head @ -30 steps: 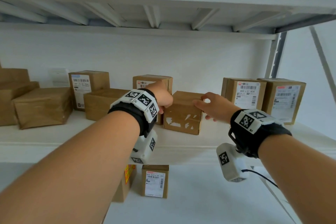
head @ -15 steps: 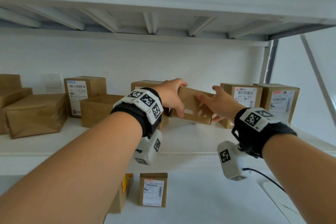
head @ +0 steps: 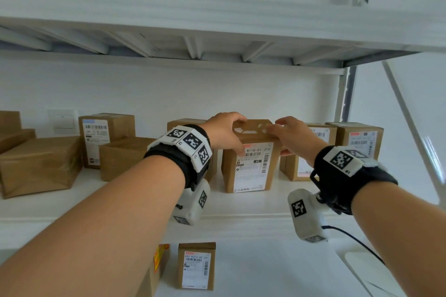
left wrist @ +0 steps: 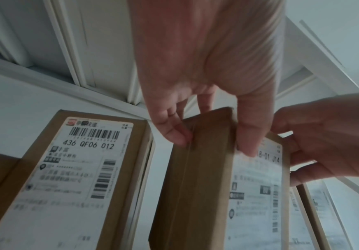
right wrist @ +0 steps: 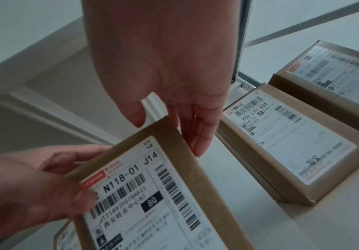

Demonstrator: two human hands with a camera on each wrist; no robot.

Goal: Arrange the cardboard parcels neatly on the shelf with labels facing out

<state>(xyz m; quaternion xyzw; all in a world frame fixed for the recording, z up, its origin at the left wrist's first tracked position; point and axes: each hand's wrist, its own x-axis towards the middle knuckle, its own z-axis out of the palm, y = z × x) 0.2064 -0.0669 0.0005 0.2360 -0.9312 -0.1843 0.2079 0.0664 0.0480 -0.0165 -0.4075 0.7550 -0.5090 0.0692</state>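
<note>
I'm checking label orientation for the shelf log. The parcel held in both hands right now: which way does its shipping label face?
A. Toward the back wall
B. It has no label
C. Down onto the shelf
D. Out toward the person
D: the white N118-01 J14 label on the held parcel faces the head camera, with left hand and right hand gripping its top.

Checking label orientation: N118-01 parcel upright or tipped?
Upright: N118-01 parcel stands on the shelf, label facing out, both hands at its top.

matt cardboard parcel [head: 249, 166], glossy paper label [head: 253, 167]
</note>
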